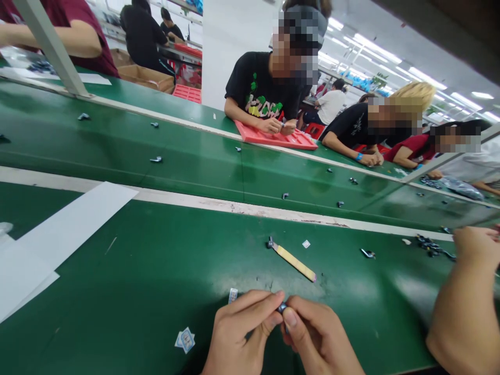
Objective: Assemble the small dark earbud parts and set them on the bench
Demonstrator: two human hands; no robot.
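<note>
Both sets of fingers meet at the near edge of the green surface (156,291), pinched together on a small dark metal part (282,308) that shows only as a sliver between the fingertips. The left hand (238,333) closes its thumb and forefinger on the part from the left; the right hand (318,338) presses its thumb against it from the other side, the remaining fingers curled under. The part is held just above the surface, not resting on it.

Just left of the left hand's fingers lies a small white-and-blue label (233,295), and lower left a second, larger printed label (185,340). Beyond the hands lies a thin yellow wooden stick with a dark metal tip (292,259), angled across the surface, with a tiny white square scrap (306,243) near it. A white paper sheet (58,234) covers the far left.

At the right edge another person's forearm and hand (469,291) reach towards a heap of small dark metal pieces (432,246). Past a white strip, a green conveyor belt (195,156) carries scattered small parts. Across it, a person in a black printed shirt (260,88) works over a red plastic tray (277,138).
</note>
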